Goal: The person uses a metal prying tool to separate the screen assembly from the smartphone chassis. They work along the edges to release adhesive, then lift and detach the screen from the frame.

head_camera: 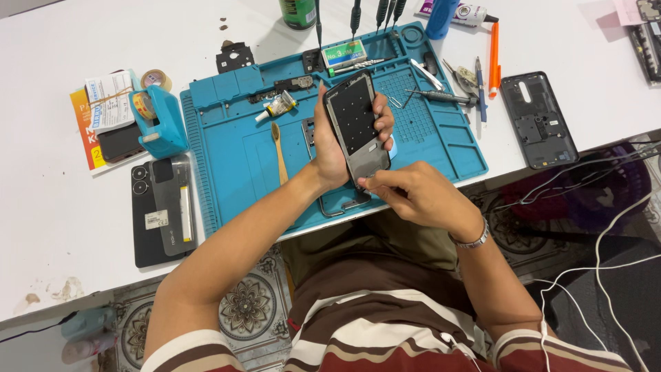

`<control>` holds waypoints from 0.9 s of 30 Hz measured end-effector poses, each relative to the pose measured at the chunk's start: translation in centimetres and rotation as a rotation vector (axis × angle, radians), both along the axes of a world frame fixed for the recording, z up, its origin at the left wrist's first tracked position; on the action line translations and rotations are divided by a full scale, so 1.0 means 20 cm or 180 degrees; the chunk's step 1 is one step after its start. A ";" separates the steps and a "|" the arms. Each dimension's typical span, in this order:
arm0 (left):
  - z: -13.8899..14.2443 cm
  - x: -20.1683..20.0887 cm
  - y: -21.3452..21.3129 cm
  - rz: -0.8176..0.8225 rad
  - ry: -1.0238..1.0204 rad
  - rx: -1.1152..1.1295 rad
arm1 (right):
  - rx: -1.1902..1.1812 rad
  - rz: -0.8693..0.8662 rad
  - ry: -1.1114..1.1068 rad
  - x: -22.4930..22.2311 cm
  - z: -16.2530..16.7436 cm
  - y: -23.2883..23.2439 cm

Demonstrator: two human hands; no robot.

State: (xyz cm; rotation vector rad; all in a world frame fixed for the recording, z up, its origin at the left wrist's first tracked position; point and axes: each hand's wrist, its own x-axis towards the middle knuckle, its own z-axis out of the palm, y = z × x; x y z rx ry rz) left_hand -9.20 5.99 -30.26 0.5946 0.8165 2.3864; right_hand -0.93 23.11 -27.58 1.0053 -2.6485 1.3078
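Left hand [335,148] grips phone frame [354,124] by its edges, above blue mat [441,145], long axis pointing away from body. Right hand [416,196] nearer, fingertips [368,183] pinched at frame's near end.

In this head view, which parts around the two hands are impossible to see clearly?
- Lower end of the phone frame: covered by the right hand.
- What the right fingertips pinch: too small to tell.
- Left palm side of the frame: hidden by the left hand.
- Screwdriver handles and green can: cut off by the top edge.
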 end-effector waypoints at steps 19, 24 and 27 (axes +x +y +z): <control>-0.01 0.00 0.00 -0.0198 0.0009 0.0022 | 0.0250 0.0030 -0.0171 0.00 0.03 0.01; -0.01 0.00 0.00 -0.0213 0.0025 0.0039 | 0.0268 0.0093 -0.0122 0.00 0.04 0.01; -0.01 -0.01 0.00 -0.0239 0.0037 0.0013 | 0.0433 0.0016 -0.0190 0.00 0.04 0.01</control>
